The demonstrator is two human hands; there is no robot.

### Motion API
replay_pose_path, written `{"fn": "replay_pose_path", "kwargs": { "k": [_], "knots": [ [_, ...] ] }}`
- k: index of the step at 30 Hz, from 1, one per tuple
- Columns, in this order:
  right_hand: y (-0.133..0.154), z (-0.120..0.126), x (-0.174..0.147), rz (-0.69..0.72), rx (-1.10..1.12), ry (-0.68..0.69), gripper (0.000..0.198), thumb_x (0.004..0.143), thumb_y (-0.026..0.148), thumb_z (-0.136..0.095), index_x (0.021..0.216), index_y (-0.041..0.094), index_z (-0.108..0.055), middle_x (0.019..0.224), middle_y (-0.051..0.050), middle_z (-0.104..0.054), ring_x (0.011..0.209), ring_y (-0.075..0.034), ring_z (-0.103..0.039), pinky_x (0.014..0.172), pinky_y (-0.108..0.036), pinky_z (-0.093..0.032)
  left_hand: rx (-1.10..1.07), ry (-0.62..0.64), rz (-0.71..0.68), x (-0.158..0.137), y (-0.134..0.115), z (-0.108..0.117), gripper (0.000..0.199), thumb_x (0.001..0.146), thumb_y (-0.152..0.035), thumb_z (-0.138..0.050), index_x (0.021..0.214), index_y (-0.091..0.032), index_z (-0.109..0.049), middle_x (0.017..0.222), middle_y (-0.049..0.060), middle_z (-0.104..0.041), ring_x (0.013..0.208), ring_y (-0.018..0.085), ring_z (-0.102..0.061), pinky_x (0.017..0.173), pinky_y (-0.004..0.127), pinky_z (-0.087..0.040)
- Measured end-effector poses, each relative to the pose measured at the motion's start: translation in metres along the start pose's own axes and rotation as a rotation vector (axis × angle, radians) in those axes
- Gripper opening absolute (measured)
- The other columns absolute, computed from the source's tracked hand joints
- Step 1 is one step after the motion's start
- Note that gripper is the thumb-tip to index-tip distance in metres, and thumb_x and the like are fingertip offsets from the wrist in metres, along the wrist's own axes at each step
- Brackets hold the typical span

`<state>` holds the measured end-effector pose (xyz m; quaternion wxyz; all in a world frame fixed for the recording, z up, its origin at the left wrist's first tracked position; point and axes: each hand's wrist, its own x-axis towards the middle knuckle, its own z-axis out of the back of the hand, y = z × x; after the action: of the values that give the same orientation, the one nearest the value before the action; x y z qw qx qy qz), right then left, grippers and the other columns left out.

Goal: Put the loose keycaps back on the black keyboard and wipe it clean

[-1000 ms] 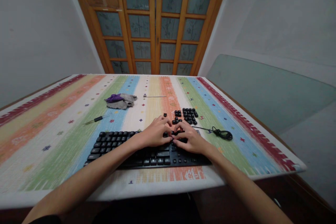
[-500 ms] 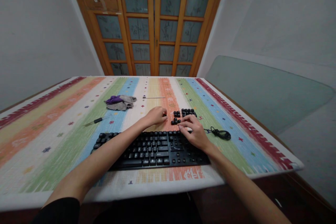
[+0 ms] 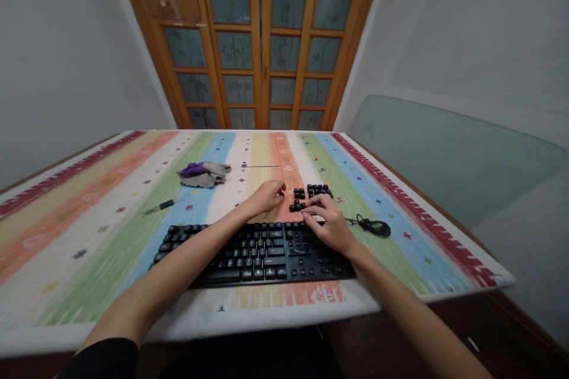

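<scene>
**Both hands are working among loose keycaps behind the keyboard**

The keyboard (image 3: 255,254) is lying flat at the lower centre of the frame, its long side running along the near edge of the surface (image 3: 111,249), probably so that both arms are reaching it comfortably. Its right end is showing small sockets where no caps are sitting.

The left hand (image 3: 268,195) is resting just beyond the keyboard, at the centre, its arm crossing over the keys. Its fingers are curling beside a small black keycap (image 3: 281,194); whether they are gripping it, one cannot tell. The right hand (image 3: 329,220) is poised over the keyboard's back right corner, its fingertips beside a front group of keycaps (image 3: 296,206). Its thumb is standing somewhat apart from the fingers, but whether they are pinching a cap is too small to tell.

Behind, a larger group of keycaps (image 3: 319,190) is lying close together, seemingly to keep the pieces in order. The coiled cable (image 3: 374,227) is lying right of centre, presumably bundled to stay clear of the hands. A grey and purple cloth (image 3: 204,174) and a black-handled tool (image 3: 166,204) are lying left of centre, apart from the keycaps.
</scene>
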<state>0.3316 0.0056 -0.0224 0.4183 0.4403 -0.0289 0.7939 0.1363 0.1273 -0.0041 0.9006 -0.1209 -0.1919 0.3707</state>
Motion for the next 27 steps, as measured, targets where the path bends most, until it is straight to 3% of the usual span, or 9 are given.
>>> {"fn": "replay_pose_path", "kwargs": {
  "k": [6,12,27],
  "knots": [
    [0.003,0.001,0.001,0.000,0.012,-0.003,0.015,0.095,0.020,-0.060,0.086,0.021,-0.073,0.092,-0.008,-0.064,0.090,-0.023,-0.060,0.081,-0.042,-0.052,-0.112,-0.004,-0.089,-0.050,-0.029,0.025,0.002,0.085,-0.015,-0.070,0.086,-0.016,-0.071,0.086,0.002,-0.074,0.082,0.017,-0.068,0.079,0.026,-0.052],
    [0.005,0.002,0.001,-0.007,0.023,0.013,0.016,0.095,0.021,-0.059,0.087,0.021,-0.073,0.094,-0.008,-0.065,0.091,-0.023,-0.060,0.083,-0.042,-0.052,-0.247,-0.018,-0.239,-0.099,-0.050,0.018,0.007,0.084,-0.015,-0.073,0.090,-0.017,-0.070,0.090,0.002,-0.073,0.085,0.018,-0.066,0.082,0.029,-0.050],
    [0.005,0.002,0.000,0.022,0.012,0.032,0.014,0.095,0.019,-0.060,0.089,0.021,-0.073,0.094,-0.008,-0.066,0.091,-0.023,-0.062,0.082,-0.041,-0.052,-0.164,-0.018,-0.295,-0.105,-0.053,-0.003,0.004,0.087,-0.013,-0.072,0.089,-0.016,-0.073,0.094,0.006,-0.069,0.096,0.022,-0.060,0.087,0.034,-0.051]
  ]
}}
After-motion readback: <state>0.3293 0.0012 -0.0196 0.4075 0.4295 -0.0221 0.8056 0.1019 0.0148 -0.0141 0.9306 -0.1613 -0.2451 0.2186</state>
